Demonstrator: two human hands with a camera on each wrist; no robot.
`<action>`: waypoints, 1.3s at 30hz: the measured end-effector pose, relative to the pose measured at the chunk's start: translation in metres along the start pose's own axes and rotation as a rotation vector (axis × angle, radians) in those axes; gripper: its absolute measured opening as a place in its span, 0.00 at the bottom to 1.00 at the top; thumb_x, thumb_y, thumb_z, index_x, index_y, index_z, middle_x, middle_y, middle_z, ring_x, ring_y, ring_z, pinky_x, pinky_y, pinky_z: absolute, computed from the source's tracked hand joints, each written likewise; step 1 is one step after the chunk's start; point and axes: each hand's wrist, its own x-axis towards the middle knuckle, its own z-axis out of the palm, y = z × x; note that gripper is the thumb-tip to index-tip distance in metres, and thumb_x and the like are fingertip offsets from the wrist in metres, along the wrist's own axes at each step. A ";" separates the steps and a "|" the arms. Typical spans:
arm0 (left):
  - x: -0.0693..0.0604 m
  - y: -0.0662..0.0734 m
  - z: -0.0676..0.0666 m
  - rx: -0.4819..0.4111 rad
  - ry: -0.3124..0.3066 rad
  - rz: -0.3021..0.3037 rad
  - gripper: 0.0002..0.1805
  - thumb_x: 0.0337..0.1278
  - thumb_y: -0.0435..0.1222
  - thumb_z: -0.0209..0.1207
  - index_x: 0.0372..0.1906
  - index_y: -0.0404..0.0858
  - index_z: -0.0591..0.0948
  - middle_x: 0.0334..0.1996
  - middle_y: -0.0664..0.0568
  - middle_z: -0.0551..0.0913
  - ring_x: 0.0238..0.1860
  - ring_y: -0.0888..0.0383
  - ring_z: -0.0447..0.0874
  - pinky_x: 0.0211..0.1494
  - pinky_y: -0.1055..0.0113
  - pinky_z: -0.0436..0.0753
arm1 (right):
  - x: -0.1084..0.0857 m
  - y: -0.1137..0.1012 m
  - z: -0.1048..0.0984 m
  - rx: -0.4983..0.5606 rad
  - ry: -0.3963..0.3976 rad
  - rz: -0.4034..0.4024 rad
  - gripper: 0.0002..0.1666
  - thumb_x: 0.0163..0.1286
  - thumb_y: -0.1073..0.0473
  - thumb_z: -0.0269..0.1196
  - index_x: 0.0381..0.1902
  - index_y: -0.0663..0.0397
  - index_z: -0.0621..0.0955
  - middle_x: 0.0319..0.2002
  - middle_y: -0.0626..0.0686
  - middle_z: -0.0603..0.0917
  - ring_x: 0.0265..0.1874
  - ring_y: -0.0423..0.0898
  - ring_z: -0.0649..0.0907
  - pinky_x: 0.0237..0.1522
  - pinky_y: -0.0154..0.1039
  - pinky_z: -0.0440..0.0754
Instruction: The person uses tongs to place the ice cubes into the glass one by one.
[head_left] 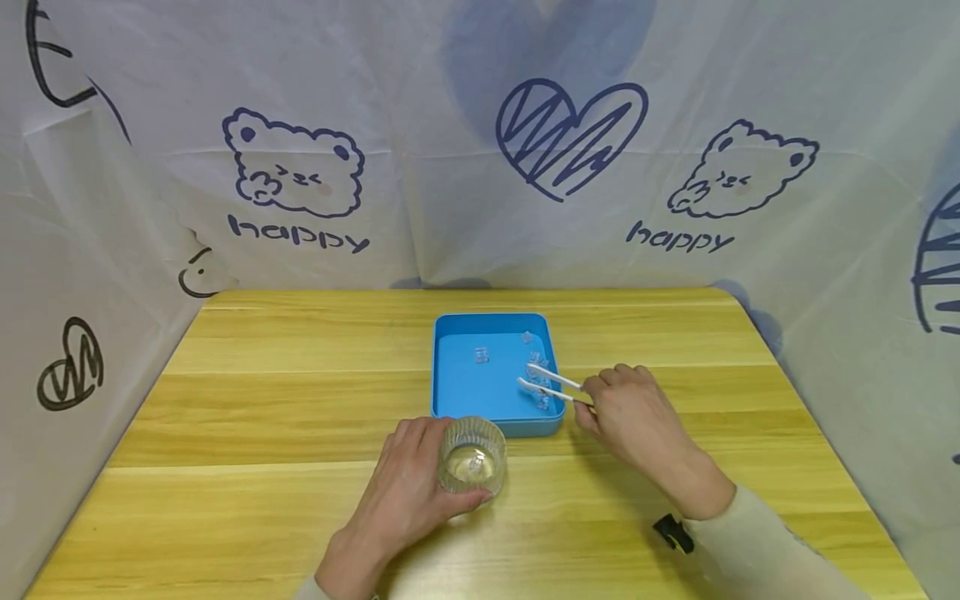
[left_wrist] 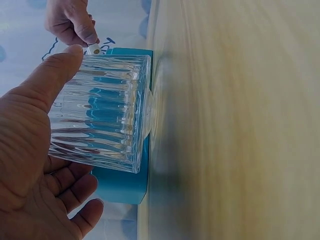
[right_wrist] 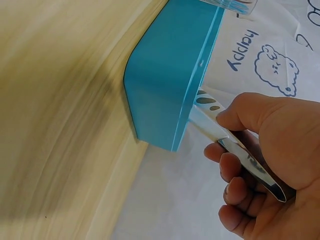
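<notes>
The glass (head_left: 472, 458), clear and round with vertical ribs, is gripped by the left hand (head_left: 408, 479), between thumb and fingers, just before the near wall of the smooth blue box (head_left: 468, 387), which is square with rounded corners. The tongs (head_left: 558, 378) are pinched by the right hand (head_left: 637, 417); their white tips are parted over small clear pieces (head_left: 536, 358) near the right wall. These pieces are shown only by the head view; polished metal and oval holes on the tongs, by the right wrist view. Whether the table (head_left: 262, 417) is touched by the glass cannot be told.
</notes>
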 end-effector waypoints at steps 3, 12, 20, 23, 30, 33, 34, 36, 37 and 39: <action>0.000 0.000 0.000 -0.002 -0.001 -0.003 0.53 0.33 0.64 0.82 0.62 0.36 0.79 0.54 0.47 0.83 0.56 0.49 0.80 0.65 0.50 0.79 | 0.000 0.001 0.001 0.001 -0.004 0.001 0.13 0.64 0.55 0.74 0.28 0.59 0.84 0.22 0.50 0.80 0.22 0.47 0.72 0.26 0.40 0.68; 0.000 0.000 0.000 -0.004 -0.022 -0.013 0.52 0.34 0.63 0.82 0.62 0.35 0.79 0.54 0.47 0.83 0.58 0.48 0.79 0.64 0.50 0.78 | 0.003 0.003 -0.007 0.004 -0.036 0.003 0.13 0.64 0.55 0.74 0.29 0.59 0.85 0.23 0.51 0.83 0.21 0.46 0.71 0.26 0.40 0.70; 0.001 0.000 0.000 0.011 -0.017 0.000 0.53 0.34 0.66 0.80 0.62 0.37 0.79 0.54 0.48 0.84 0.57 0.48 0.80 0.62 0.51 0.75 | 0.004 0.003 -0.010 -0.014 -0.044 -0.004 0.13 0.64 0.55 0.74 0.27 0.58 0.84 0.22 0.50 0.81 0.21 0.46 0.70 0.26 0.39 0.69; 0.001 0.000 -0.001 0.022 -0.008 0.010 0.52 0.33 0.65 0.81 0.61 0.36 0.79 0.53 0.48 0.84 0.57 0.48 0.80 0.61 0.52 0.75 | 0.005 0.002 -0.013 -0.019 -0.047 -0.006 0.13 0.64 0.56 0.73 0.25 0.57 0.83 0.20 0.49 0.79 0.21 0.46 0.69 0.26 0.39 0.67; 0.001 0.001 0.000 0.011 0.001 0.014 0.52 0.32 0.62 0.83 0.61 0.35 0.79 0.52 0.47 0.84 0.56 0.48 0.80 0.60 0.52 0.76 | 0.011 -0.003 -0.020 -0.034 -0.081 0.007 0.20 0.64 0.55 0.72 0.18 0.52 0.76 0.16 0.47 0.71 0.19 0.45 0.67 0.25 0.39 0.65; 0.001 0.002 0.000 0.012 -0.007 0.010 0.52 0.32 0.62 0.83 0.61 0.35 0.79 0.52 0.47 0.83 0.56 0.48 0.79 0.61 0.52 0.76 | 0.016 -0.006 -0.020 -0.040 -0.091 0.008 0.22 0.64 0.55 0.72 0.16 0.52 0.73 0.15 0.46 0.68 0.18 0.46 0.66 0.24 0.39 0.65; 0.001 0.002 0.000 0.015 -0.009 0.009 0.52 0.32 0.62 0.83 0.61 0.35 0.79 0.52 0.47 0.83 0.56 0.48 0.79 0.61 0.52 0.76 | 0.017 -0.006 -0.020 -0.042 -0.095 0.009 0.23 0.64 0.55 0.72 0.16 0.51 0.73 0.15 0.46 0.68 0.17 0.46 0.66 0.23 0.39 0.65; 0.001 0.002 0.000 0.020 -0.012 0.009 0.51 0.33 0.62 0.83 0.61 0.35 0.79 0.52 0.47 0.83 0.56 0.48 0.79 0.61 0.52 0.76 | 0.019 -0.007 -0.020 -0.043 -0.103 0.016 0.24 0.64 0.56 0.72 0.15 0.51 0.71 0.15 0.46 0.67 0.17 0.46 0.65 0.23 0.40 0.64; 0.001 0.002 0.000 0.021 -0.013 0.010 0.52 0.33 0.62 0.82 0.61 0.35 0.79 0.52 0.47 0.83 0.56 0.48 0.79 0.61 0.52 0.76 | 0.020 -0.008 -0.020 -0.044 -0.107 0.021 0.24 0.64 0.56 0.72 0.15 0.51 0.71 0.14 0.46 0.67 0.17 0.46 0.65 0.23 0.40 0.65; 0.001 0.002 0.000 0.024 -0.013 0.012 0.52 0.33 0.63 0.82 0.61 0.35 0.79 0.52 0.47 0.83 0.56 0.48 0.79 0.61 0.52 0.76 | 0.021 -0.009 -0.020 -0.044 -0.116 0.025 0.24 0.64 0.56 0.72 0.15 0.50 0.71 0.14 0.46 0.67 0.17 0.46 0.66 0.24 0.40 0.65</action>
